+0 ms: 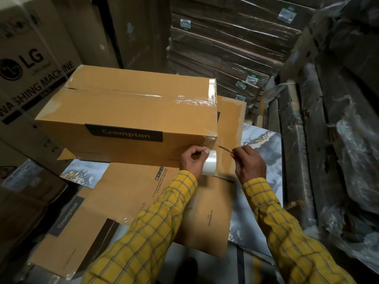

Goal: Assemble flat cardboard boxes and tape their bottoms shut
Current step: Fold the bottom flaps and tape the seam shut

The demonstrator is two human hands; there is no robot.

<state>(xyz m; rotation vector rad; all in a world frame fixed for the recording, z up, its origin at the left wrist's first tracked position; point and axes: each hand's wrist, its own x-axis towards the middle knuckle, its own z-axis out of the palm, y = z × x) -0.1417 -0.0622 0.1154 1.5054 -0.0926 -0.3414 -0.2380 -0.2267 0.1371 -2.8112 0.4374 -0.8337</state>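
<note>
An assembled brown Crompton box lies on its side on the work surface. Clear tape runs along its top seam and down its right end. My left hand grips a roll of clear tape against the box's lower right corner. A short strip of tape stretches from the roll up to that corner. My right hand pinches a thin blade-like tool, whose tip points at the strip. Flat Crompton boxes lie under and in front of the assembled one.
A marbled sheet covers the work surface. LG washing machine cartons stand at the left. Bundles of flat cardboard are stacked behind. Plastic-wrapped goods fill the right side.
</note>
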